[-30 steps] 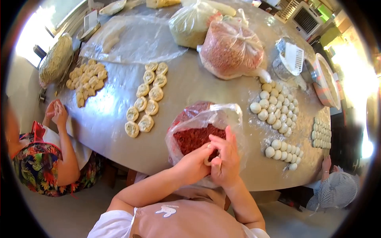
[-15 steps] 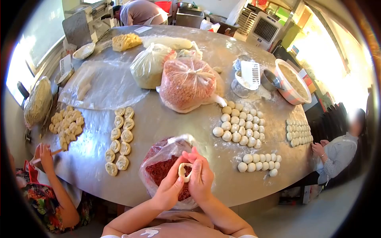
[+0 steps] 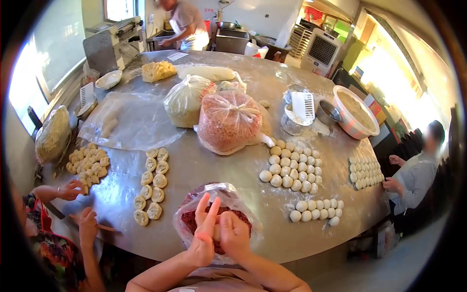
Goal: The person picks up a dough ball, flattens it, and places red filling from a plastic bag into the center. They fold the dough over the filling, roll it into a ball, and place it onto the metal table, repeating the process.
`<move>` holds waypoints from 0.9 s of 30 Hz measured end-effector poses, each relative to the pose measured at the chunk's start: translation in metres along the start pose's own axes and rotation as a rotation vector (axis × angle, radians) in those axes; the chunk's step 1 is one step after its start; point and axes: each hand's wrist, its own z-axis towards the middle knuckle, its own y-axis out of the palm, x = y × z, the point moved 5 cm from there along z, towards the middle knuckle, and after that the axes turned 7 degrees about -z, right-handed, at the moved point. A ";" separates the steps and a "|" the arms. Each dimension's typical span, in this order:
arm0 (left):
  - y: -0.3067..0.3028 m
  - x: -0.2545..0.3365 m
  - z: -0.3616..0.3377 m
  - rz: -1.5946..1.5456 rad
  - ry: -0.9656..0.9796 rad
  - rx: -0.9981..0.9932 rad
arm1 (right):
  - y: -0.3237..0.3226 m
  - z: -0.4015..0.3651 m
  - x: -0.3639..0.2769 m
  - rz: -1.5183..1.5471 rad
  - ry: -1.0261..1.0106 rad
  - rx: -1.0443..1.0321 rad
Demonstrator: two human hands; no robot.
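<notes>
My left hand and my right hand meet above an open plastic bag of dark red filling. Between them a small piece of dough shows only in part; the hands cover the rest. Two fingers of my left hand point up and apart while its palm side bears against the dough. My right hand curls its fingers over the dough from the other side.
Rows of pale dough balls lie to the right, flattened swirled dough pieces to the left. Behind stand tied bags of pink filling and pale filling. Co-workers sit at both sides; another person stands behind.
The dough ring, open with filling visible inside, is now mostly hidden as my right fingers curl over it. My left fingers have lifted and spread. The view has tilted; the person at the back straightened up.
</notes>
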 end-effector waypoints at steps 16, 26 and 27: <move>0.003 0.015 0.012 -0.309 -0.154 0.141 | 0.017 0.014 -0.054 0.150 -0.274 -0.191; -0.046 0.018 0.018 -0.336 -0.019 0.376 | 0.028 -0.008 -0.027 0.133 -0.158 -0.337; -0.045 0.022 0.018 -0.221 -0.004 0.326 | 0.029 -0.009 -0.028 0.090 -0.161 -0.313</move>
